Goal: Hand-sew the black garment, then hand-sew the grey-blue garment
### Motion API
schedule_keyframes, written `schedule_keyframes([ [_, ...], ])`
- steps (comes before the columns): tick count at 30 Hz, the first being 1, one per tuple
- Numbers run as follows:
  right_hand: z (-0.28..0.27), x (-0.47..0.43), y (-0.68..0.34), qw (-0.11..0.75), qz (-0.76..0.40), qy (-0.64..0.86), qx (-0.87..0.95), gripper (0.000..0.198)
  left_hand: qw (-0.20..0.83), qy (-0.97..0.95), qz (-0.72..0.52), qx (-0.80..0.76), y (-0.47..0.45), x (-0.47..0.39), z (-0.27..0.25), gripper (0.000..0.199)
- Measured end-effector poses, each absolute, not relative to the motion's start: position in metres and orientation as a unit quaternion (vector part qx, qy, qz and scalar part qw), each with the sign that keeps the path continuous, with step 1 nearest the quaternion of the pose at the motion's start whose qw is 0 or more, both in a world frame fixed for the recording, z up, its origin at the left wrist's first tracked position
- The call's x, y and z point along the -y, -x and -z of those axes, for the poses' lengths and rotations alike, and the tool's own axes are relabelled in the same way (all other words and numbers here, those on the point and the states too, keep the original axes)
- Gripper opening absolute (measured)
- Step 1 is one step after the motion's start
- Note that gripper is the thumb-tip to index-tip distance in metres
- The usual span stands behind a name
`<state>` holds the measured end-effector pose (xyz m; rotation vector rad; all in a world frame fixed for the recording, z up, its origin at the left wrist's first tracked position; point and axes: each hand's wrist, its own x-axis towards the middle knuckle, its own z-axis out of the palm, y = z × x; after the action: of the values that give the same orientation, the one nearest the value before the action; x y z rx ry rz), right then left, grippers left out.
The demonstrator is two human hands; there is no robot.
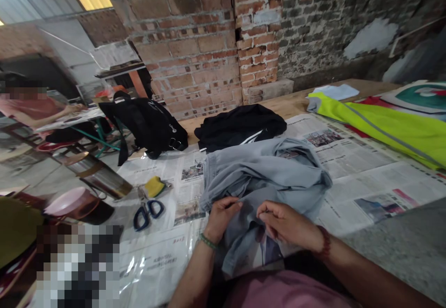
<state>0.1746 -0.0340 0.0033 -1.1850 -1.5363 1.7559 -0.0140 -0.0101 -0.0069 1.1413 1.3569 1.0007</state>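
A blue-grey cloth garment (268,168) lies bunched in front of me, part of it hanging over the table's near edge. My left hand (223,216) is closed on a fold of this garment, thumb and forefinger pinched together. Just to its right, my right hand (287,223) is held close to the cloth with the fingertips pressed together. Whatever may be between those fingertips is too small to make out. Scissors with dark blue handles (142,217) rest on the left, beside a small yellow object (154,186).
Newspaper (348,178) under clear plastic covers the table. Behind the garment are a black folded cloth (240,124) and a black backpack (146,124). A metal flask (99,175) and a lidded cup (81,206) stand left. Right are a neon-yellow garment (386,127) and an iron (418,96). Another person (35,108) sits far left.
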Motion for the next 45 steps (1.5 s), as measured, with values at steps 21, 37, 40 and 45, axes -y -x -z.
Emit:
schedule_keyframes([
  [21, 0.015, 0.018, -0.153, 0.245, -0.577, 0.504, 0.593, 0.01, 0.453, -0.534, -0.434, -0.566, 0.015, 0.011, 0.01, 0.014],
  [37, 0.012, 0.016, -0.144, 0.273, -0.556, 0.508, 0.598, 0.014, 0.319, -0.722, -0.388, -0.477, 0.012, 0.017, 0.01, 0.013],
  [40, 0.007, 0.017, -0.149, 0.232, -0.547, 0.503, 0.627, 0.012, 0.299, -0.731, -0.392, -0.473, 0.011, 0.017, 0.012, 0.015],
  [45, -0.027, 0.002, -0.176, 0.256, -0.312, 0.508, 0.761, 0.015, 0.278, -0.715, -0.414, -0.49, 0.013, 0.016, 0.015, 0.013],
])
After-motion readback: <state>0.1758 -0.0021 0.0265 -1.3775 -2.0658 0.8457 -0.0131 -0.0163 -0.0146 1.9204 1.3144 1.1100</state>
